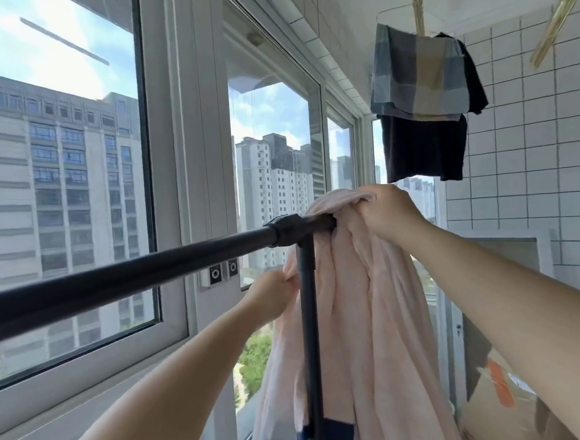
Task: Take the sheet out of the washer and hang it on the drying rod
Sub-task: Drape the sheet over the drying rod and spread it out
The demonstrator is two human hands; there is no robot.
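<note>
A pale pink sheet [367,317] hangs bunched over the right end of a black drying rod [131,275], just past the joint where the rod meets its black upright post [310,321]. My right hand [389,213] grips the top of the sheet above the rod. My left hand [272,300] reaches under the rod and pinches a fold of the sheet on the far side, left of the post. The sheet's lower part drops out of view, with a dark blue band near its bottom. The washer is not in view.
Large windows [74,200] run along the left behind the rod. Checked and dark clothes [421,107] hang from an overhead rack at upper right. A white tiled wall [533,134] closes the right side; a cardboard box [500,401] stands at lower right.
</note>
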